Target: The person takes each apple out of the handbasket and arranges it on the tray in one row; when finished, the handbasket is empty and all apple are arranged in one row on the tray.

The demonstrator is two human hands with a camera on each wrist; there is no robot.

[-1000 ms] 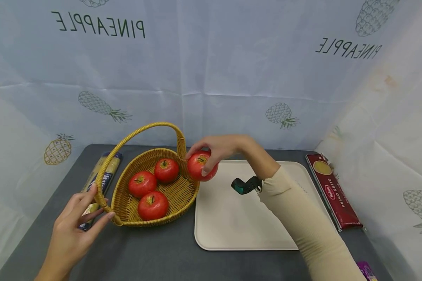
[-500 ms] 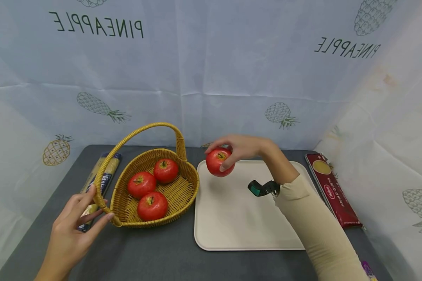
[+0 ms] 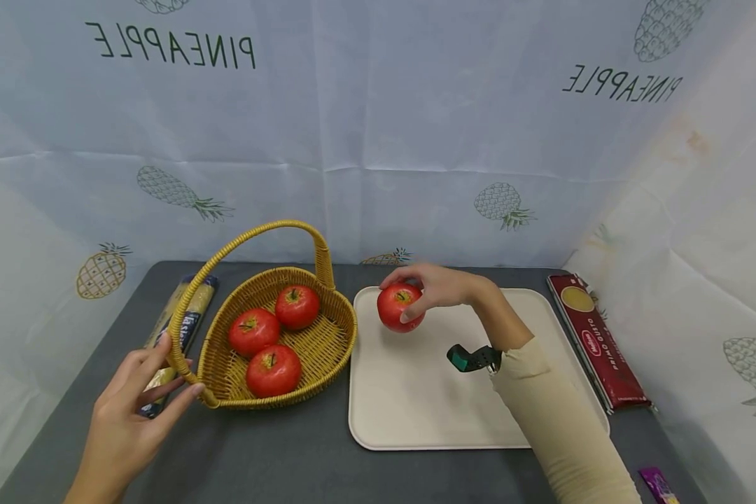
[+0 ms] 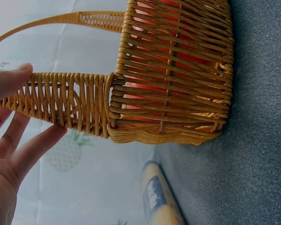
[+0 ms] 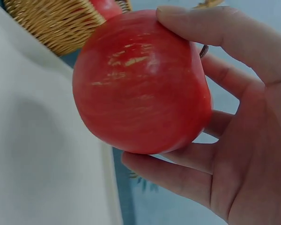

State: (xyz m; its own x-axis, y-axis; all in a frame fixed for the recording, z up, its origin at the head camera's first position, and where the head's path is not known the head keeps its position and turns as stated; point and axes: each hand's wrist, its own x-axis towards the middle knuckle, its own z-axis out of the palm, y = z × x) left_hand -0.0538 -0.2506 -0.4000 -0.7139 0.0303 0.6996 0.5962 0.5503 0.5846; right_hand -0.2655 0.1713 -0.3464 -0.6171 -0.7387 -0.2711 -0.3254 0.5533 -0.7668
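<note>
My right hand [image 3: 437, 285] grips a red apple [image 3: 395, 308] from above, thumb on the near side and fingers on the far side. In the head view the apple overlaps the back left part of a beige tray [image 3: 441, 413]; the right wrist view shows a shadow on the tray. To the tray's left stands a yellow woven basket [image 3: 324, 364] holding three more red apples [image 3: 274, 371]. My left hand [image 3: 126, 413] holds the base of the basket's handle [image 4: 61, 101], thumb on one side and fingers on the other.
Behind the basket's left side lies a pasta packet [image 3: 195, 308]. A dark red packet [image 3: 598, 343] lies along the tray's right side, and a small purple wrapper [image 3: 658, 484] is at the front right. A pineapple-print cloth [image 3: 403, 126] hangs behind the grey table [image 3: 277, 455].
My right hand has carried the apple rightward from the basket's right rim to over the tray, then lowered it slightly. The left hand has stayed on the handle.
</note>
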